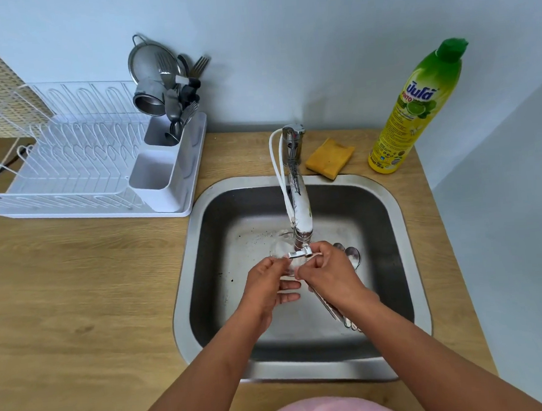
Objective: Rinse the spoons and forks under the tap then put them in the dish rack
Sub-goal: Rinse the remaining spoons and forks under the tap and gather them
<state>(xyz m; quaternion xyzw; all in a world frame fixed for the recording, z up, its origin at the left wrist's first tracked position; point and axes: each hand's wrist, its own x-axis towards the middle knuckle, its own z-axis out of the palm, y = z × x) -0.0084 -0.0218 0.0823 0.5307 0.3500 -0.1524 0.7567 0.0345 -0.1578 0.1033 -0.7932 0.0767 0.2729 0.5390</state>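
Note:
Both my hands are over the steel sink (pixel 184 275), right below the tap (pixel 301 209). My right hand (pixel 330 276) is shut on a bundle of spoons and forks (pixel 352 257); their bowls stick out past my knuckles and the other ends show under my wrist. My left hand (pixel 267 285) pinches thumb and forefinger on a spoon (pixel 287 268) at the spout, blurred by splashing water, its lower fingers spread. The white dish rack (pixel 78 174) stands on the counter to the left. Its cutlery holder (pixel 168 180) has forks, spoons and steel utensils in the back compartment.
A yellow sponge (pixel 330 158) lies behind the sink beside the tap base. A tall green and yellow dish soap bottle (pixel 417 108) stands at the back right. Wooden counter (pixel 77 299) runs along the left of the sink. A white hose (pixel 278 172) loops along the tap.

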